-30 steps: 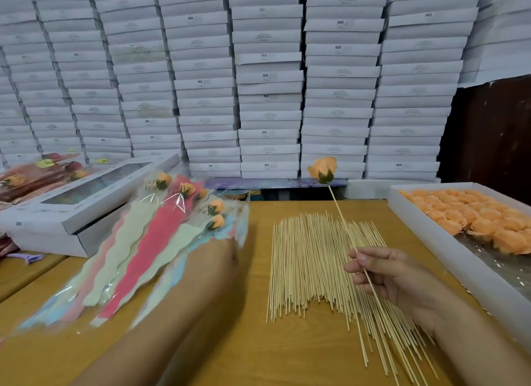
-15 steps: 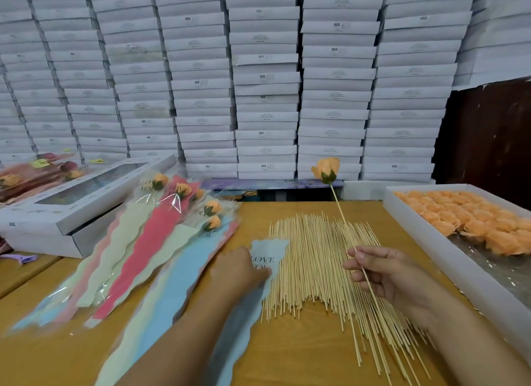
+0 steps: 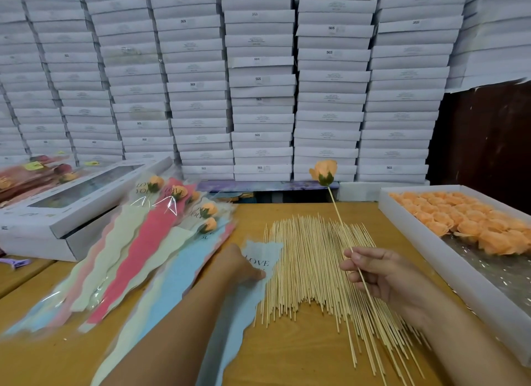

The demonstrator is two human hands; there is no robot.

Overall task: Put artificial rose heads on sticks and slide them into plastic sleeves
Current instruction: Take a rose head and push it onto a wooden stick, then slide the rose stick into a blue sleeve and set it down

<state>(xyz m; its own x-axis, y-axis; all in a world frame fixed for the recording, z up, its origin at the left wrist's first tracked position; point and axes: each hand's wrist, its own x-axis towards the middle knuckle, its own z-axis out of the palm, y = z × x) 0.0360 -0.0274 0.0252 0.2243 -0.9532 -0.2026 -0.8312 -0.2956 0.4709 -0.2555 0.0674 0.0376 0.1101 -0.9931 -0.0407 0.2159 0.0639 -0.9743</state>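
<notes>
My right hand (image 3: 382, 273) pinches a thin wooden stick (image 3: 337, 216) that slants up and away, with an orange rose head (image 3: 324, 171) on its top. My left hand (image 3: 240, 263) grips the top edge of a light blue plastic sleeve (image 3: 230, 322) printed "LOVE", which lies on the table beside the pile of bare sticks (image 3: 310, 267). Several filled sleeves (image 3: 138, 247) in cream, red and blue, each with an orange rose, fan out at the left. A white tray (image 3: 448, 273) at the right holds several orange rose heads (image 3: 465, 219).
A windowed white box (image 3: 71, 213) rests on the table at the far left, with wrapped flowers behind it. A wall of stacked white boxes (image 3: 258, 83) stands behind the wooden table (image 3: 301, 357). A dark panel is at the back right.
My left hand moved right from the fanned sleeves and pulled one light blue sleeve over toward the stick pile. My right hand keeps the stick with the rose nearly still.
</notes>
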